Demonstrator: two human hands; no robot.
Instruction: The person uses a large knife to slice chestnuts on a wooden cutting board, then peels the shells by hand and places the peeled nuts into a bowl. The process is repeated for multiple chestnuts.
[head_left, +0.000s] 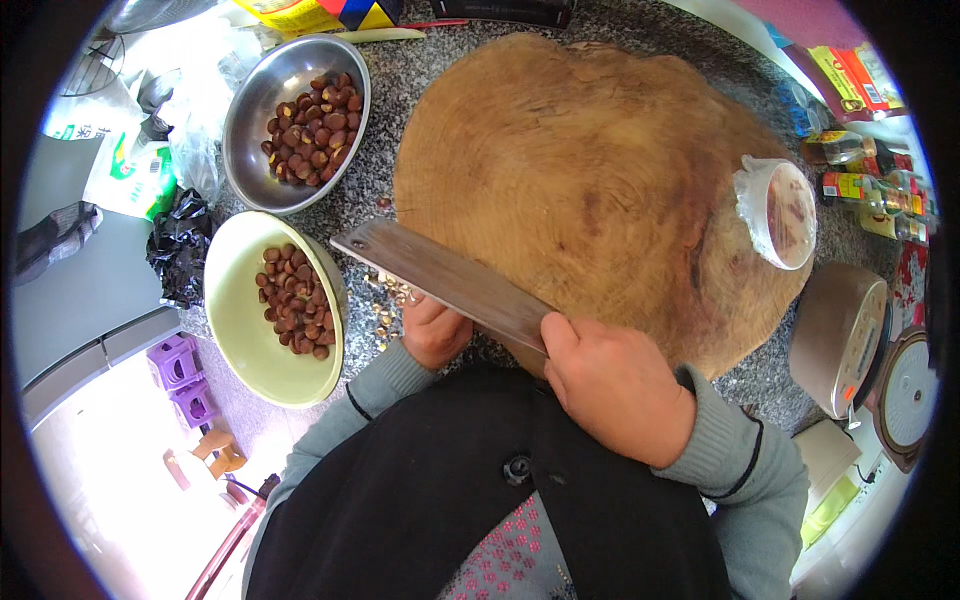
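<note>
My right hand (611, 379) grips the handle end of a cleaver (450, 281), whose broad blade reaches up and left over the near left edge of a round wooden chopping board (570, 165). Just below the blade is my left hand (435, 330), a ring on one finger; its fingers are curled and partly hidden, so whether it holds anything cannot be told. Small pale chopped bits (384, 315) lie on the counter beside it. To the left, a steel bowl (251, 142) and a pale green bowl (240, 315) both hold many brown chestnuts, some in the steel bowl showing yellow cuts.
A plastic-covered white bowl (804, 214) rests on the board's right side. Beyond are sauce bottles (862, 191) and a rice cooker (836, 337). A crumpled black plastic bag (182, 247) and other bags lie at the far left of the speckled counter (390, 105).
</note>
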